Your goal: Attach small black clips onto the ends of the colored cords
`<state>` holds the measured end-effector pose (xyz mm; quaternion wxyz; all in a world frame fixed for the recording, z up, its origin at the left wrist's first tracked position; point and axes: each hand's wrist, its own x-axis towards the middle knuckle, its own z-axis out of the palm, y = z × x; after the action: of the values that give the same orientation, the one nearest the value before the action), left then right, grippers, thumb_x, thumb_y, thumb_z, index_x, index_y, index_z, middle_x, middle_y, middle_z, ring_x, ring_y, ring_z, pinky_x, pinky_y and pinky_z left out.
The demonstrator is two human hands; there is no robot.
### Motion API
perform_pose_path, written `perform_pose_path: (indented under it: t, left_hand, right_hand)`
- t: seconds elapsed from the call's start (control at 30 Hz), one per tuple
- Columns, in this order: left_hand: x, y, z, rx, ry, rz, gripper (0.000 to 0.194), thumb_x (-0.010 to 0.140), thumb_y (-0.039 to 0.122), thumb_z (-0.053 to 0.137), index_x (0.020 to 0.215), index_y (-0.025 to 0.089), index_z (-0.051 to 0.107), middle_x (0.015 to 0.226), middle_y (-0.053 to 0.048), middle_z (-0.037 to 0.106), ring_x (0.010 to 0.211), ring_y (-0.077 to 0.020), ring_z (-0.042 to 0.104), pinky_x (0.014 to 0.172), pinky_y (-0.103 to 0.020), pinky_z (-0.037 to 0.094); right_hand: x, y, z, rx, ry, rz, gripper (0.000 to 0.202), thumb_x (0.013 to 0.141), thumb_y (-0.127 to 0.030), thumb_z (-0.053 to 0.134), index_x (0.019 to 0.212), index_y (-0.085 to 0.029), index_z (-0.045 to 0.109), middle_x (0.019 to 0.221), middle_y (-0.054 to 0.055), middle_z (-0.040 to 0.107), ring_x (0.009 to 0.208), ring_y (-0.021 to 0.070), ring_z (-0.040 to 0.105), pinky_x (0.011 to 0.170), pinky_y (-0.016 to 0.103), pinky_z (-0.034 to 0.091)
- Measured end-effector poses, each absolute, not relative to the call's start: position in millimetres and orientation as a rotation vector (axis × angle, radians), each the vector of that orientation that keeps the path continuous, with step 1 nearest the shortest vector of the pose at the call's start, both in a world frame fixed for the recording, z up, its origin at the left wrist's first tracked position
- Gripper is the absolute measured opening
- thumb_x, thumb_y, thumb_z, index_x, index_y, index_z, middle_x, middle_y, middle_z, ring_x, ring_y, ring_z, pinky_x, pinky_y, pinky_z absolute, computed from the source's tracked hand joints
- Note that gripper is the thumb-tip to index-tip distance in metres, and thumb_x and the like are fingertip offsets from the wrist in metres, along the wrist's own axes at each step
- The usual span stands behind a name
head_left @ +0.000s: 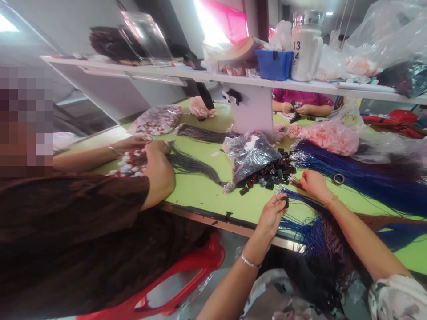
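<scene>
A person's two bare hands are over a green surface (200, 191) spread with wires. The left hand (271, 212), near the front edge, has its fingers pinched on a small black connector (286, 202). The right hand (313, 182) is farther in, fingers curled over brown wires (296, 181) beside a heap of loose connectors (273, 172); whether they clamp on a strand cannot be told. Blue wires (293, 194) lie between the hands, and a tangled bundle (312, 235) spills over the edge. Drawing out one strand could drag others along, since they lie close and crossed, and the hanging weight might pull some off. Held only by fingertips, the connector could slip and fall to the floor.
</scene>
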<state>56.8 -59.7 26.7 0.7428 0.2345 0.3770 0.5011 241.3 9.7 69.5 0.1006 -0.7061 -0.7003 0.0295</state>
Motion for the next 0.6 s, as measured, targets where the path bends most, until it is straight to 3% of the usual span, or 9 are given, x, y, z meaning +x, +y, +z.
perform_pose_path:
  t: [0.13, 0.23, 0.4, 0.6]
  left_hand:
    - [59, -60, 27, 0.522, 0.841, 1.093, 0.033, 0.057, 0.022, 0.078, 0.088, 0.016, 0.067, 0.079, -0.002, 0.058, 0.069, -0.0090, 0.053, 0.065, -0.021, 0.042]
    - [59, -59, 25, 0.524, 0.836, 1.088, 0.033, 0.057, 0.022, 0.079, 0.087, 0.016, 0.066, 0.077, -0.001, 0.058, 0.069, -0.0088, 0.053, 0.064, -0.021, 0.042]
    - [60, -57, 21, 0.495, 0.796, 1.084, 0.031, 0.059, 0.019, 0.077, 0.088, 0.016, 0.066, 0.078, -0.001, 0.058, 0.068, -0.0083, 0.053, 0.064, -0.020, 0.042]
    - [63, -57, 22, 0.433, 0.735, 1.093, 0.029, 0.061, 0.016, 0.075, 0.088, 0.016, 0.066, 0.084, -0.002, 0.057, 0.071, -0.0081, 0.052, 0.066, -0.021, 0.042]
  right_hand:
    - [242, 19, 81, -2.299, -1.895, -0.096, 0.017, 0.083, -0.016, 0.049, 0.092, -0.008, 0.061, 0.089, 0.022, 0.065, 0.081, 0.0265, 0.063, 0.066, 0.030, 0.038]
    - [240, 18, 92, -2.139, -1.884, -0.022, 0.016, 0.083, -0.022, 0.049, 0.086, -0.013, 0.061, 0.080, 0.014, 0.067, 0.073, 0.0217, 0.062, 0.064, 0.028, 0.038]
    - [231, 3, 99, -1.635, -1.932, 0.352, 0.012, 0.077, -0.022, 0.049, 0.071, -0.017, 0.058, 0.066, 0.002, 0.062, 0.058, 0.0129, 0.052, 0.057, 0.023, 0.035]
    - [225, -23, 83, -1.250, -1.833, 0.932, 0.015, 0.079, -0.028, 0.051, 0.074, -0.015, 0.057, 0.067, 0.000, 0.057, 0.059, 0.0103, 0.048, 0.056, 0.021, 0.038]
